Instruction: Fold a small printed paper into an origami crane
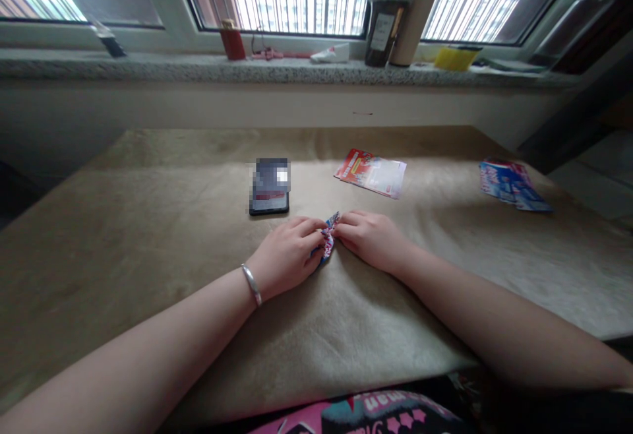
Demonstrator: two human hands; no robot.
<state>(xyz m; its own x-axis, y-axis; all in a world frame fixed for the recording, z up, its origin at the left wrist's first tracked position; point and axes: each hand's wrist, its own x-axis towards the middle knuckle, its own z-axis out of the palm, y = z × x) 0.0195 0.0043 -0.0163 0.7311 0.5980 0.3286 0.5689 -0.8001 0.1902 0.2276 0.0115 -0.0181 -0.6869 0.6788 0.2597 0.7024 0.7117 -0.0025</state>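
A small folded piece of patterned paper (328, 239), blue, red and white, lies on the beige cloth-covered table (148, 223) in the middle. My left hand (287, 256) curls over its left side, fingertips pinching it; a silver bracelet sits on that wrist. My right hand (370, 236) presses and pinches its right side. Most of the paper is hidden under my fingers.
A phone (270, 186) lies just beyond my left hand. A red and white packet (372, 173) sits further back, and a blue packet (512, 185) at the right edge. The windowsill holds a red cup (232, 41), a dark jar (383, 28) and a yellow item (455, 58).
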